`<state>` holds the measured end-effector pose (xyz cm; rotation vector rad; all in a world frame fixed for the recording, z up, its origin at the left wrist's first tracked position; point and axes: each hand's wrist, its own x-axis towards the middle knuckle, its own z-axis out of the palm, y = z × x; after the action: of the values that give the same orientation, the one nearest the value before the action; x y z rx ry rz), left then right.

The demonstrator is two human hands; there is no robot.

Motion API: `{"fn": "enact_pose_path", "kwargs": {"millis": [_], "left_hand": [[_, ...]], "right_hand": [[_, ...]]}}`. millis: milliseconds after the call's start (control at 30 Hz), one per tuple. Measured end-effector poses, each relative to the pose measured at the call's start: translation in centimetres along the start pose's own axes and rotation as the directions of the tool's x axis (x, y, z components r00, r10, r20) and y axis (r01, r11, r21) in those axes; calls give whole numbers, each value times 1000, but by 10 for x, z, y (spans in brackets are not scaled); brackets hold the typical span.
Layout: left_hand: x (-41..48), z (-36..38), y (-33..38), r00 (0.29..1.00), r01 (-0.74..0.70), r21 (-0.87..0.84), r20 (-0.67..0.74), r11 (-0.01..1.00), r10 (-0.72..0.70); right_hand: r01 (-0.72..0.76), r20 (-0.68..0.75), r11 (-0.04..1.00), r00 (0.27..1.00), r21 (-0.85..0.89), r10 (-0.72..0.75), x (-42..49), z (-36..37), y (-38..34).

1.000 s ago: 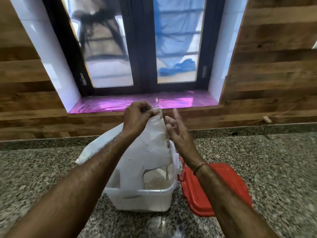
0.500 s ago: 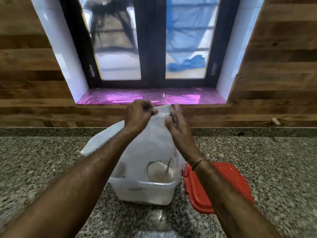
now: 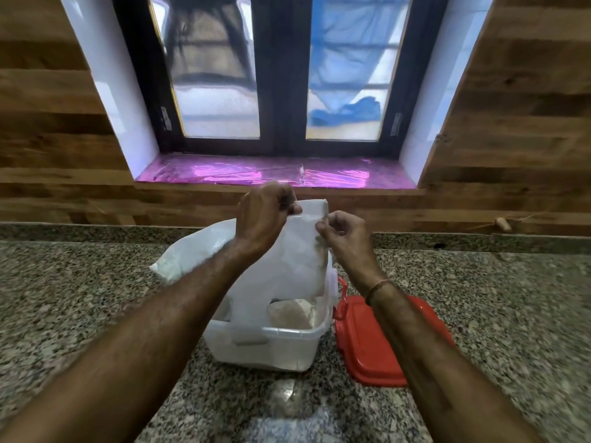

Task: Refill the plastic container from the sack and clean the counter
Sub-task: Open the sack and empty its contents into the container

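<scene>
A white woven sack (image 3: pixel 297 263) hangs upended with its mouth inside a clear plastic container (image 3: pixel 271 346) on the granite counter (image 3: pixel 96 298). My left hand (image 3: pixel 262 215) grips the sack's raised bottom corner. My right hand (image 3: pixel 342 231) pinches the sack's right edge just below that corner. A heap of pale flour (image 3: pixel 292 313) shows inside the container under the sack. Part of the sack trails out to the left over the container's rim.
The container's red lid (image 3: pixel 367 343) lies flat on the counter just right of the container, partly under my right forearm. Behind the counter runs a wooden wall with a window and a pink foil-covered sill (image 3: pixel 271 172). A small cork-like object (image 3: pixel 502 223) rests on the back ledge.
My right hand went from open beside the sack to pinching its right edge. The sack's top stands a bit higher, and the flour heap in the container looks larger.
</scene>
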<state>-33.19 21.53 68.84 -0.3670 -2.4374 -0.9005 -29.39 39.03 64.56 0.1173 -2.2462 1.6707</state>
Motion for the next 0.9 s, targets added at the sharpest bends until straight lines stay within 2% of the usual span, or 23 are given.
{"fn": "enact_pose_path", "kwargs": {"millis": [67, 167, 267, 333, 400, 467, 533, 600, 700, 767, 833, 900], "left_hand": [[-3, -1, -2, 1000, -20, 31, 17, 999, 20], [0, -14, -16, 994, 73, 36, 83, 997, -76], [-1, -29, -34, 993, 89, 49, 80, 995, -92], [-4, -32, -31, 995, 74, 22, 65, 997, -75], [-5, -34, -29, 993, 57, 8, 98, 998, -58], [-6, -43, -35, 975, 87, 46, 203, 995, -95], [-8, -54, -53, 953, 114, 94, 270, 989, -136], [-12, -59, -63, 958, 119, 125, 246, 985, -147], [-14, -57, -55, 979, 58, 119, 188, 991, -80], [-13, -56, -48, 981, 43, 66, 185, 997, -55], [-10, -64, -55, 965, 76, 49, 246, 996, -85], [-11, -74, -77, 928, 89, 120, 352, 989, -127]], "right_hand": [[19, -50, 996, 998, -83, -23, 2, 0, 1], [76, -90, 989, 992, -130, -89, 8, -2, -8], [116, 44, 989, 993, -89, -112, 13, -1, -20], [103, 82, 992, 992, -71, -97, 20, 1, -26], [69, 7, 989, 998, -133, -68, 28, 0, -25], [31, -39, 986, 999, -162, -37, 35, -7, -13], [14, 13, 993, 1000, -116, -13, 31, -8, -8], [32, 80, 993, 997, -115, -23, 26, -3, -12], [113, 142, 955, 987, -273, -76, 31, 11, -29], [90, 100, 915, 993, -393, -55, 35, 16, -36], [23, 10, 921, 1000, -389, -21, 38, 14, -33], [-56, -81, 938, 996, -343, 29, 37, 10, -28]]}}
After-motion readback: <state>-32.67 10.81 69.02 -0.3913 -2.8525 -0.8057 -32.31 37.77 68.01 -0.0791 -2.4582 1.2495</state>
